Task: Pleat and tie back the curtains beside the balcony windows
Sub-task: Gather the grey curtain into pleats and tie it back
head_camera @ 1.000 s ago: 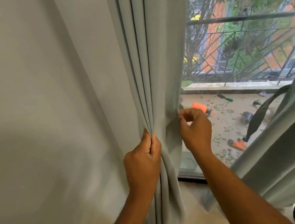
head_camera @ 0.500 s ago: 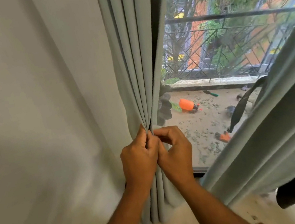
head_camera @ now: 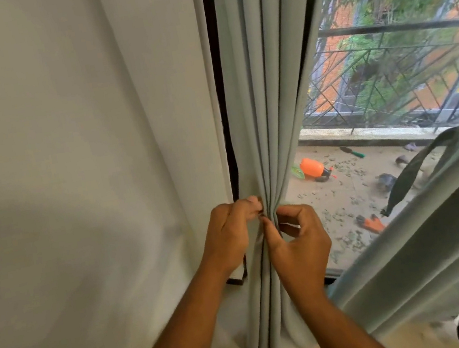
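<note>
A pale grey-green curtain hangs in narrow vertical pleats beside the window, gathered to a waist at mid height. My left hand grips the gathered folds from the left side. My right hand pinches the folds from the right, thumb and fingers curled round the fabric edge. Both hands meet at the same spot on the bundle. A dark tie-back strap hangs against the second curtain, which slants across the lower right.
A plain wall fills the left. The dark window frame shows just left of the pleats. Outside lie a balcony floor with an orange toy, scattered leaves and a metal railing.
My right hand came left from the curtain's free edge and joined my left hand on the gathered folds. The pleats now sit tighter, exposing more window, and the dark frame strip shows.
</note>
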